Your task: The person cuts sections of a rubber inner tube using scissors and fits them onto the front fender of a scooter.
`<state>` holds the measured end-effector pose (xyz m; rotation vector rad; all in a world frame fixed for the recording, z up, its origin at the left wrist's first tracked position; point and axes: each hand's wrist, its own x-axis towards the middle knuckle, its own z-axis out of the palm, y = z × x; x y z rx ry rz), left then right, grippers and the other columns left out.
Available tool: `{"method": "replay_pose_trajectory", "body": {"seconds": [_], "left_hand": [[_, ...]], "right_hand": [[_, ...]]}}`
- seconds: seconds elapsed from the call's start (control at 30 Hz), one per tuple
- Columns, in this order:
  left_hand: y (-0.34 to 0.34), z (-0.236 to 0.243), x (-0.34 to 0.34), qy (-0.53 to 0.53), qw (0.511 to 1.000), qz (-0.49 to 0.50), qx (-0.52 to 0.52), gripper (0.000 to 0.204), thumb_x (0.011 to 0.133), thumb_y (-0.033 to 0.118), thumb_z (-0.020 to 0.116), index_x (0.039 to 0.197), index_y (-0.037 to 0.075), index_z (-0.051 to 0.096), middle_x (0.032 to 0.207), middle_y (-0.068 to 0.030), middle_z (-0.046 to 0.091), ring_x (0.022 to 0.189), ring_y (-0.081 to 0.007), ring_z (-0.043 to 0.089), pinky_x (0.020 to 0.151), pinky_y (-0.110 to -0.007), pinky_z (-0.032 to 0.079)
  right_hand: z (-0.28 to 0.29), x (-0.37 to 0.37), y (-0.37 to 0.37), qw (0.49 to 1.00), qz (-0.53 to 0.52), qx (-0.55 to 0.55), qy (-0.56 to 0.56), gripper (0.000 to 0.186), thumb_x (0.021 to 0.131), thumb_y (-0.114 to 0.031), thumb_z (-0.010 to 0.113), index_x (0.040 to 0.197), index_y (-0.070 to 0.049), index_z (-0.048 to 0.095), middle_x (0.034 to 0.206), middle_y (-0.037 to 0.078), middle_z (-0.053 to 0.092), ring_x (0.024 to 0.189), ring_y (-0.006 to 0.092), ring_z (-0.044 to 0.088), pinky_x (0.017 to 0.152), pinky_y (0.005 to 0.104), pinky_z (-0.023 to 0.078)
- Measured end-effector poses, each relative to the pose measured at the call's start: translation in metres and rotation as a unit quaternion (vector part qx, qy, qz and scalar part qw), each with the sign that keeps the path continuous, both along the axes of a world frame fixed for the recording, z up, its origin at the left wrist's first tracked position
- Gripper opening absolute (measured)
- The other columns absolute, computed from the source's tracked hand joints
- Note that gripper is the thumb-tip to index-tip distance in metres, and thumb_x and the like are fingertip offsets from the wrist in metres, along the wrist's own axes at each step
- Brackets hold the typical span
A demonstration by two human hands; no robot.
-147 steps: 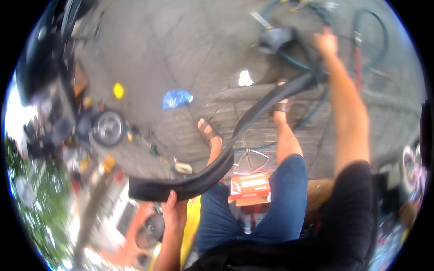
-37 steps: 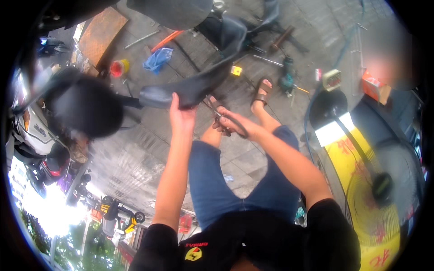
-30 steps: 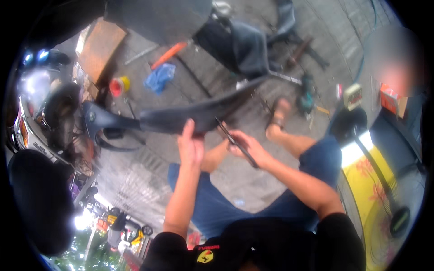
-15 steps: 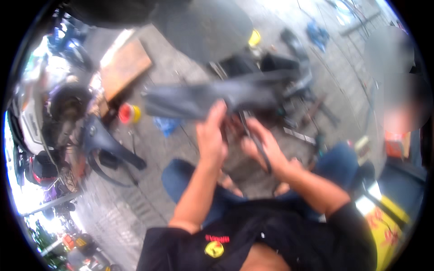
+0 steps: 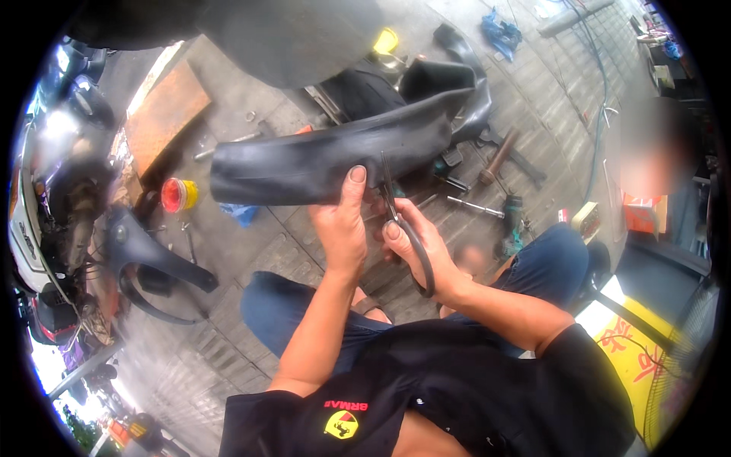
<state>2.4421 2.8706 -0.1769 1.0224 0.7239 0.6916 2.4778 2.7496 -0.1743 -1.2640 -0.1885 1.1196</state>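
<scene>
A wide, flattened strip of black rubber (image 5: 304, 164), like a length of inner tube, stretches across in front of me. Its left end sticks out free; toward the right it bends and folds over. My left hand (image 5: 341, 232) grips its lower edge, thumb on top and fingers hidden beneath. In my right hand (image 5: 426, 251) is a pair of scissors (image 5: 423, 266) with black handles. The blades point up and lie at the rubber's lower edge, just right of my left thumb. Whether they are parted there is hard to tell.
A wooden board (image 5: 169, 114), a red and yellow tub (image 5: 180, 196) and a dark plastic panel (image 5: 152, 247) lie to the left. Tools, including a ratchet (image 5: 476, 206) and a hammer (image 5: 500, 156), lie right of the rubber. Another person (image 5: 655, 152) is at far right.
The view has shifted, so the scene sits farther left and a little higher. My hands still hold the rubber strip and scissors; the blades now show more clearly against the edge.
</scene>
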Motion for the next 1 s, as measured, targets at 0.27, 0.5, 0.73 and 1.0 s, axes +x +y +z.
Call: {"method": "replay_pose_trajectory", "body": {"seconds": [0.27,0.5,0.73,1.0], "left_hand": [[0.000,-0.024,-0.002,0.011,0.998,-0.003,-0.056,0.045,0.087,0.009,0.066,0.129,0.009,0.051,0.105,-0.0023,0.059,0.080,-0.0102,0.056,0.056,-0.023,0.044],[0.000,-0.033,-0.009,0.029,0.997,-0.032,-0.060,0.040,0.087,0.008,0.067,0.124,0.008,0.052,0.099,-0.0010,0.059,0.069,-0.0088,0.053,0.053,-0.022,0.042],[0.003,-0.028,-0.008,0.038,0.995,-0.003,-0.091,0.022,0.085,0.009,0.071,0.104,0.005,0.060,0.088,-0.0016,0.060,0.062,-0.0079,0.051,0.052,-0.022,0.040],[-0.003,-0.025,-0.009,0.038,0.997,-0.006,-0.069,0.024,0.085,0.007,0.069,0.106,0.006,0.057,0.086,-0.0003,0.058,0.056,-0.0078,0.048,0.047,-0.022,0.038]], "right_hand": [[-0.033,-0.004,-0.009,0.998,-0.022,-0.017,0.049,0.048,0.088,-0.042,0.069,0.113,-0.003,0.057,0.076,-0.003,0.053,0.058,0.0031,0.043,0.050,0.0205,0.035],[-0.036,0.010,-0.009,1.000,-0.009,-0.004,0.008,0.051,0.088,-0.043,0.069,0.114,-0.001,0.058,0.085,0.001,0.060,0.072,0.0056,0.051,0.063,0.0219,0.042],[-0.031,0.007,-0.012,0.999,0.009,-0.043,-0.027,0.051,0.087,-0.042,0.070,0.114,0.000,0.058,0.091,0.002,0.061,0.082,0.0073,0.053,0.073,0.0236,0.045],[-0.026,0.016,-0.008,1.000,0.003,-0.023,-0.016,0.048,0.088,-0.043,0.070,0.112,-0.003,0.059,0.084,0.000,0.059,0.072,0.0058,0.050,0.062,0.0223,0.042]]}}
